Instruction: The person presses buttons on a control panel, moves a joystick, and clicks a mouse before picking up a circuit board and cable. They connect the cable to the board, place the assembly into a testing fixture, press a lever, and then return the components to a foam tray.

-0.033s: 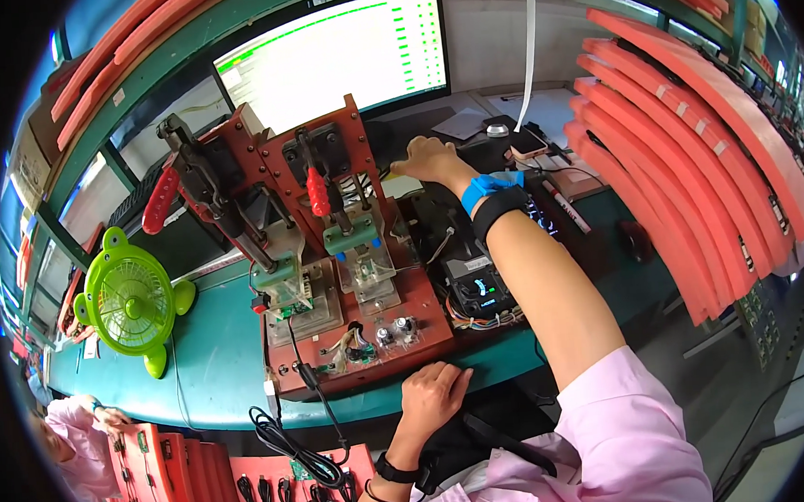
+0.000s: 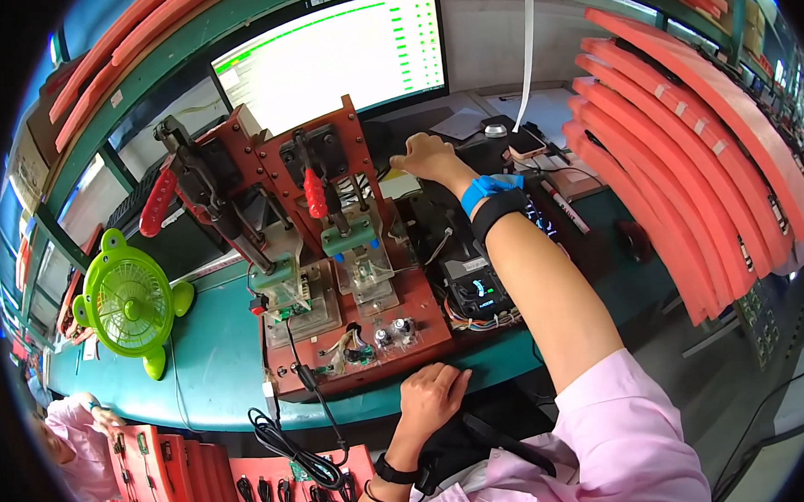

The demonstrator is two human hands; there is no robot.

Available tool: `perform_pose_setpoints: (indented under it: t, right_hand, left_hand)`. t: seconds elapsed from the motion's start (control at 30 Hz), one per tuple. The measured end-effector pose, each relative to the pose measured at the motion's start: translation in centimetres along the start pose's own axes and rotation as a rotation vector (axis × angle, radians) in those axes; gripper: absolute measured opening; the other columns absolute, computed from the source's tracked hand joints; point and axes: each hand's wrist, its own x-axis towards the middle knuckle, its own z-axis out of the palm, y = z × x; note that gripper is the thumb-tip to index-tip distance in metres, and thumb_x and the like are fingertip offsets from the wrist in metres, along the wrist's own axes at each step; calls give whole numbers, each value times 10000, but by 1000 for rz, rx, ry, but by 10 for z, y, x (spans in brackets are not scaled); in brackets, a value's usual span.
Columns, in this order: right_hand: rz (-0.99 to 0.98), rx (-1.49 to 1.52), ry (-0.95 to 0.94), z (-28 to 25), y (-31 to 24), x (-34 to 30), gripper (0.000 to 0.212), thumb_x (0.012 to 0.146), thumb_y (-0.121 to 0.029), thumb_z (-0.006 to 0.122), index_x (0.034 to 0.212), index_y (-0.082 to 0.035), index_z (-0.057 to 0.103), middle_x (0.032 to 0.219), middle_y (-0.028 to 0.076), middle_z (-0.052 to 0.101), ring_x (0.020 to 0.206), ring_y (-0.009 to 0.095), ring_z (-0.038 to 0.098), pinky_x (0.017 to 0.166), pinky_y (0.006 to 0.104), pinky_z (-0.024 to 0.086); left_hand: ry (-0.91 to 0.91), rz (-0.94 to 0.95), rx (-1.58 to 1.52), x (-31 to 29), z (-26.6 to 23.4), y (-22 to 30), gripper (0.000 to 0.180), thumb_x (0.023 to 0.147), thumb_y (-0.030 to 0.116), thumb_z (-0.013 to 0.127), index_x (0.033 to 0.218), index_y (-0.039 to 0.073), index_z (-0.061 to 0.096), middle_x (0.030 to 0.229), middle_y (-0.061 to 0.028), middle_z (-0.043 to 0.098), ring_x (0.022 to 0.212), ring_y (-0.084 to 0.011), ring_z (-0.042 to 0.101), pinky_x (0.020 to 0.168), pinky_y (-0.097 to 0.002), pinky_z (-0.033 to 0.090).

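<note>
My right arm stretches forward past a red-brown test fixture (image 2: 405,316). Beyond the fixture's right side is my right hand (image 2: 428,159), fingers bent, with a small yellowish patch at the fingertips that I cannot make out. My left hand (image 2: 435,395) is curled closed at the near table edge, in front of the fixture; nothing shows in it. Two toggle clamps with red handles stand on the fixture, a left one (image 2: 208,193) and a right one (image 2: 315,192). Under the left clamp lies a small green circuit board (image 2: 289,311), with a black cable (image 2: 300,361) leading down from beside it.
A lit monitor (image 2: 337,59) stands behind the fixture. Left is a green frog-shaped fan (image 2: 130,297); right, a black device with a lit display (image 2: 478,288) and stacked red foam trays (image 2: 670,164). A co-worker's hand (image 2: 109,417) touches foam trays (image 2: 195,471) lower left.
</note>
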Motion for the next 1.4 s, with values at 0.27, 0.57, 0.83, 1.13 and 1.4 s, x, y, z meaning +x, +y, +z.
perform_pose_setpoints:
  t: [0.27, 0.57, 0.83, 1.13, 1.4]
  right_hand:
    - [13, -174, 79, 14, 2, 4, 468, 757, -274, 503, 1158, -32, 493, 1182, 181, 509, 1143, 319, 447, 1019, 524, 189]
    - [-46, -100, 98, 11, 4, -2, 429, 751, -219, 489, 1130, -19, 511, 1162, 180, 525, 1129, 324, 459, 1024, 528, 170]
    - [-84, -121, 113, 12, 6, -3, 452, 747, -277, 488, 1094, 12, 502, 1119, 203, 537, 1119, 335, 460, 1004, 538, 189]
    - [-39, -224, 151, 17, 3, -3, 400, 749, -233, 460, 1073, -11, 534, 1126, 190, 538, 1113, 330, 466, 1015, 542, 173]
    - [-24, -375, 35, 17, -6, -7, 421, 736, -221, 479, 1111, -38, 536, 1145, 176, 534, 1119, 323, 466, 1021, 555, 151]
  left_hand:
    - [10, -13, 8, 2, 1, 5, 186, 687, 94, 683, 610, 44, 521, 549, -77, 491, 488, -251, 506, 442, -341, 392]
    - [8, -29, 21, 3, 0, 5, 192, 683, 85, 681, 595, 39, 517, 542, -79, 482, 480, -254, 499, 434, -339, 383]
    - [12, -42, 24, 4, -1, 8, 188, 676, 72, 684, 596, 37, 517, 529, -82, 467, 469, -255, 487, 428, -341, 373]
    - [17, -28, 11, 5, 2, 8, 186, 675, 55, 685, 599, 40, 515, 511, -74, 445, 447, -244, 459, 412, -332, 349]
    - [28, -22, 0, 3, 2, 7, 188, 676, 51, 685, 599, 41, 514, 507, -72, 437, 435, -240, 444, 402, -326, 335]
